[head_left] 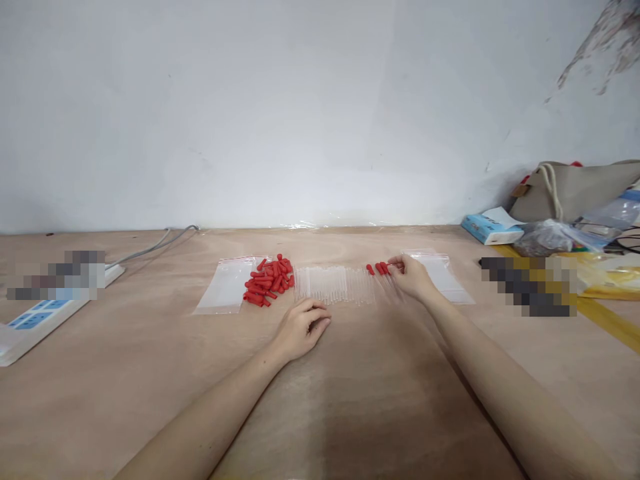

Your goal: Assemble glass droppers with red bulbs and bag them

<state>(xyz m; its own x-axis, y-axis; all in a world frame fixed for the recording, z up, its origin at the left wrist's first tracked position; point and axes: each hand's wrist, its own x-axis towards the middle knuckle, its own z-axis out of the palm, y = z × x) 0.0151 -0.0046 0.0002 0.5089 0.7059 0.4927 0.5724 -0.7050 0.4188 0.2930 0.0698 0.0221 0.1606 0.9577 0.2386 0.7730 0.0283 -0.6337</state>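
My right hand [411, 277] is at the right end of the row, its thumb and fingers pinched at the red bulb end of a glass dropper. Beside its fingertips lie several droppers with red rubber bulbs [380, 268], their clear tubes pointing toward me. My left hand [303, 328] rests on the table with loosely curled fingers and nothing visible in them. Just beyond it, many clear glass tubes [325, 285] lie side by side. Left of the tubes is a heap of loose red rubber bulbs [267, 280], partly over a clear zip bag [225, 287].
Another clear zip bag [445, 277] lies beyond my right wrist. A white power strip [60, 310] with a grey cable is at the left. At the right are a blue tissue pack [490, 227], plastic bags [555, 237] and a beige bag [590, 190]. A wall stands behind.
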